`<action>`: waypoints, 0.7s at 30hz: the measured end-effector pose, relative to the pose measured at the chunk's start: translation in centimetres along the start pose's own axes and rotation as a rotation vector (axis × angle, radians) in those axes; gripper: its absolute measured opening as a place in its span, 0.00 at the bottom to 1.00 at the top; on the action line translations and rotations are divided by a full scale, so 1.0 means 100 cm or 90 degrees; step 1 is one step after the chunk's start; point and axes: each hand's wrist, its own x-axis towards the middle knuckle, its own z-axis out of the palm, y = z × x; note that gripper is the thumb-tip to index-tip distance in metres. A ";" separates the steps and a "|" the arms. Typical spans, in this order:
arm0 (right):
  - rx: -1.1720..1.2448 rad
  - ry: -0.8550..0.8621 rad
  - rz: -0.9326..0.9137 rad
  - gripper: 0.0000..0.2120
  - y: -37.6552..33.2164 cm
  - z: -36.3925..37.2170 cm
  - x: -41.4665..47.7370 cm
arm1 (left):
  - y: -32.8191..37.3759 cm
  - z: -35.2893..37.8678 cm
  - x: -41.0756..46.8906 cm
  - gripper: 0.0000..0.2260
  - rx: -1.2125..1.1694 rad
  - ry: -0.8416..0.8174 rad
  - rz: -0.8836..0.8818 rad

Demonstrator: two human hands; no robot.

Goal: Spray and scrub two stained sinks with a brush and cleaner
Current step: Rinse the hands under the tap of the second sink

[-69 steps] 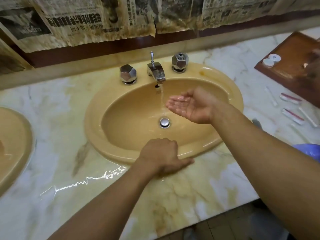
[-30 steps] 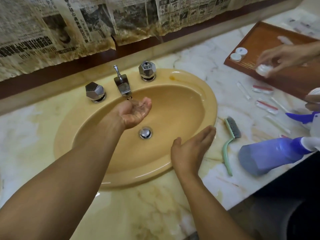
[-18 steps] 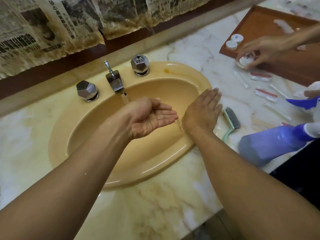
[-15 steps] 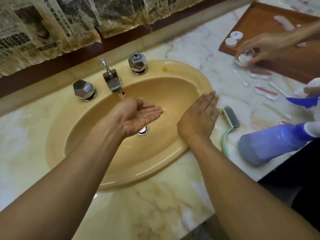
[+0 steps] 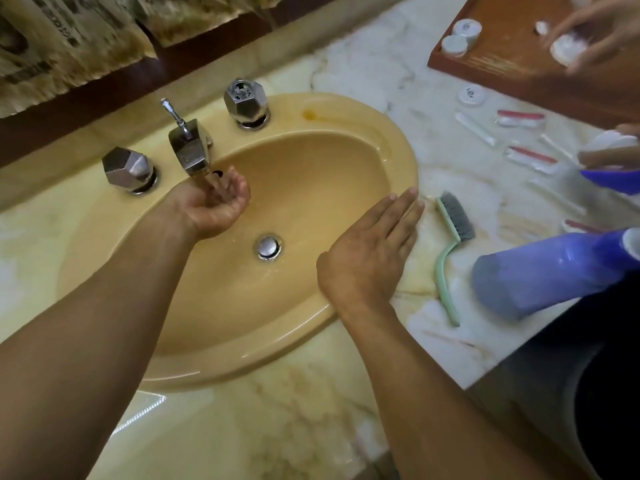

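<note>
On my feed the left hand (image 5: 216, 202) sits palm up right under the faucet (image 5: 189, 152), fingers curled into a loose cup with water running onto them. It grips nothing. Its forearm reaches in from the lower left, crossing the near rim of the sink (image 5: 311, 161) on a diagonal.

The right hand (image 5: 372, 251) lies flat on the sink's right rim, back up, fingers straight and pressed together, pointing up and to the right. It also has hold of nothing. Its forearm comes up from the bottom right edge.

I see the brush (image 5: 456, 220) on the counter (image 5: 311, 410) just beside the right fingertips, not touching them, bristles away from me and the green handle trailing toward me. Further right the purple bottle (image 5: 540, 271) leans near the counter's edge, base toward the brush. Its spray head is cut off by the frame, so I cannot tell what props it.

The drain (image 5: 268, 247) shows between the two hands. A faceted knob (image 5: 128, 168) stands on either side of the faucet. At top right another person's hand (image 5: 599, 32), blurred, hovers over a wooden tray (image 5: 512, 60), with small packets (image 5: 519, 118) scattered on the counter below it.
</note>
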 end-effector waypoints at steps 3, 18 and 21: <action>-0.007 -0.013 0.003 0.49 0.000 -0.001 0.003 | 0.000 0.000 0.002 0.18 -0.127 -0.043 -0.018; -0.045 0.026 -0.021 0.40 0.005 -0.015 0.066 | -0.057 0.034 -0.061 0.18 0.198 -0.138 -0.023; 0.008 -0.009 -0.044 0.44 0.014 -0.014 0.038 | -0.027 0.002 -0.042 0.15 0.071 -0.016 0.046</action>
